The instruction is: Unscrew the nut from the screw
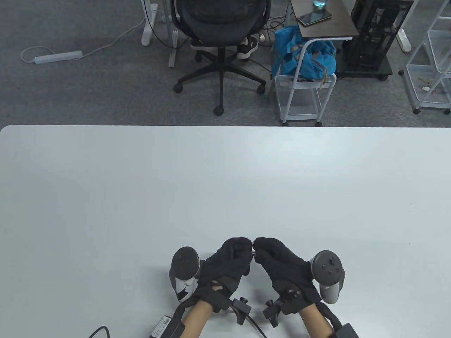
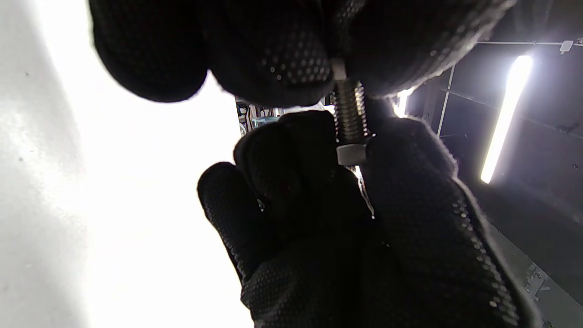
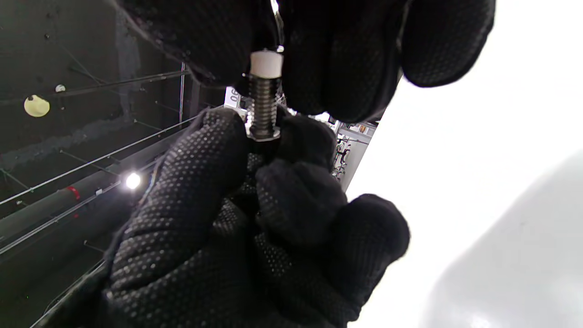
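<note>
While both gloved hands are hovering low over the near edge of the white table (image 1: 225, 183), the screw (image 2: 350, 109) is sitting between them, held up in the air and not touching the tabletop. In the left wrist view the left hand (image 1: 225, 264) is hanging in from the top with its fingertips (image 2: 291, 59) closing around one end of the screw, where a pale bit is just peeking out. The right hand (image 1: 282, 267) is coming up from below, pinching the other end, where a pale hex-looking piece (image 2: 351, 154) is sitting. The right wrist view is showing the same thing flipped: the right hand's fingers at top gripping the whitish end (image 3: 267, 61), the left hand's fingertips squeezing a thin metal collar (image 3: 263, 135) at the lower end of the thread.

Honestly I can't tell which piece is the nut and which is the screw head, gloves are covering too much.

My guess on doing this well: keeping one hand locked as the anchor, rolling the other between thumb and forefinger in short turns, regripping often, and staying low over the table so a dropped nut isn't bouncing away.

As for writing, there's a scrap of print behind the screw in the right wrist view, too cut off to be reading properly
</note>
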A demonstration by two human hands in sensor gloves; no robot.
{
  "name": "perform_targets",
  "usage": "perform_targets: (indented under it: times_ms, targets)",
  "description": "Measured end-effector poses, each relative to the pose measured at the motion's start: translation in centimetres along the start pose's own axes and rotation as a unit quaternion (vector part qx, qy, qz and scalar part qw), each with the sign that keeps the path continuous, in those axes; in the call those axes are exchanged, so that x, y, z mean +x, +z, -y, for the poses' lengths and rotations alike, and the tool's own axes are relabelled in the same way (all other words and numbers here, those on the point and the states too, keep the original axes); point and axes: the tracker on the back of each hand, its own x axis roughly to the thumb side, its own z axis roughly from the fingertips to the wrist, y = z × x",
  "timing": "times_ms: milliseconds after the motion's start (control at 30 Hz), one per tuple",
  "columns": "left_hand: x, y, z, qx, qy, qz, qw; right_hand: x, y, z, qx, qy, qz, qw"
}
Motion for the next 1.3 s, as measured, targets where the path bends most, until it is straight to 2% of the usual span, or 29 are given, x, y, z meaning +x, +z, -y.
perform_targets:
  times_ms: [133, 267, 367, 733, 967, 1167, 1300]
  targets:
    - [-0.1, 0.0, -0.2, 0.004, 0.013, -0.002, 1.0, -0.4, -0.2, -0.2, 0.046, -0.022, -0.024, 0.998]
    - [0.0, -0.1, -0.1, -0.002, 0.009, 0.003, 1.0, -1.8, 0.2, -0.1, 0.016, -0.039, -0.098, 0.994]
    - [0.2, -0.1, 0.0, -0.006, -0.001, 0.01, 1.0, -2.0, 0.0, -0.1, 0.04, -0.03, -0.111, 0.993]
    - [0.1, 0.0, -0.1, -0.002, 0.015, 0.002, 1.0, -0.7, -0.2, 0.0, 0.022, -0.017, -0.042, 0.999]
    - [0.1, 0.0, -0.1, 0.001, 0.016, 0.0, 1.0, -0.4, -0.1, 0.0, 0.013, -0.012, -0.021, 1.0]
    - [0.0, 0.0, -0.2, 0.004, 0.019, -0.002, 1.0, -0.7, -0.2, 0.0, 0.023, -0.035, -0.031, 0.999]
    - [0.2, 0.0, -0.2, 0.002, 0.014, 0.005, 1.0, -1.4, -0.1, -0.1, 0.049, -0.041, -0.072, 0.995]
